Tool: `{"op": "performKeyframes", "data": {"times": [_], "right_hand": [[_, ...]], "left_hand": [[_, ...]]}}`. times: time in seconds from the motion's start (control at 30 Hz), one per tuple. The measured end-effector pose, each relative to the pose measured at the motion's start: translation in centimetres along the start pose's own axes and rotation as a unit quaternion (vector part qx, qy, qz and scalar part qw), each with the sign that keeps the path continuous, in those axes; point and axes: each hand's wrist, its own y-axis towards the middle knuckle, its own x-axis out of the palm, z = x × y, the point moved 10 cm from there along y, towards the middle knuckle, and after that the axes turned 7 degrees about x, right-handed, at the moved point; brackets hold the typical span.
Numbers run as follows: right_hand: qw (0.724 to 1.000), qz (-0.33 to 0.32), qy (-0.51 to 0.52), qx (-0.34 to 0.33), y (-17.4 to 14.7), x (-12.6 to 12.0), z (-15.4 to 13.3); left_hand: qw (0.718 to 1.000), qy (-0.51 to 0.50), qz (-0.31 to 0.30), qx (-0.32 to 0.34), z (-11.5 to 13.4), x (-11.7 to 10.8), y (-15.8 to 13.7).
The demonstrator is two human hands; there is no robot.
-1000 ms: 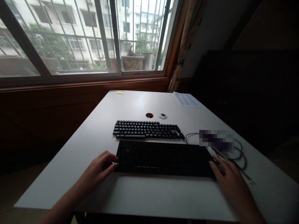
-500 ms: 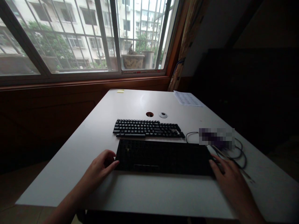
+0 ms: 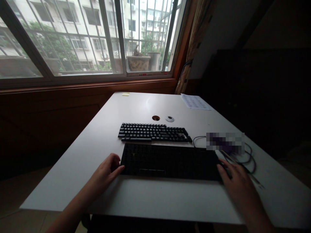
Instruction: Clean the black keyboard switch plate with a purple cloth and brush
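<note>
A long black keyboard case [image 3: 170, 161] lies flat on the white table in front of me. Dark cut-out shapes show faintly on it, with a long bar-shaped slot near its front edge. My left hand [image 3: 107, 170] grips the case's left end, thumb on top and fingers curled at the side. At the opposite end, my right hand [image 3: 235, 178] holds the right edge in the same way, its fingertips partly hidden. Just behind the case sits a block of black keyboard keys [image 3: 150, 132], with a gap among the keys at its right side.
A coiled black cable [image 3: 252, 161] lies right of the case, beside a blurred-out purple item [image 3: 224, 143]. Thin rod-like ends lie near my right hand. Farther back are a table hole [image 3: 155, 118], a round grommet [image 3: 169, 119], papers [image 3: 195, 102] and a yellow note [image 3: 125, 94].
Both hands stay on the ends of the keyboard case. The whole view has shifted very slightly; the case and keys look otherwise still.
</note>
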Motion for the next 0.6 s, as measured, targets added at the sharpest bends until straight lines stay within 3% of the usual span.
{"op": "performKeyframes", "data": {"times": [0.6], "right_hand": [[1.000,-0.015,-0.006,0.005,-0.1,0.4,0.0]], "left_hand": [[0.997,-0.057,0.044,0.012,-0.9,-0.3,-0.6]]}}
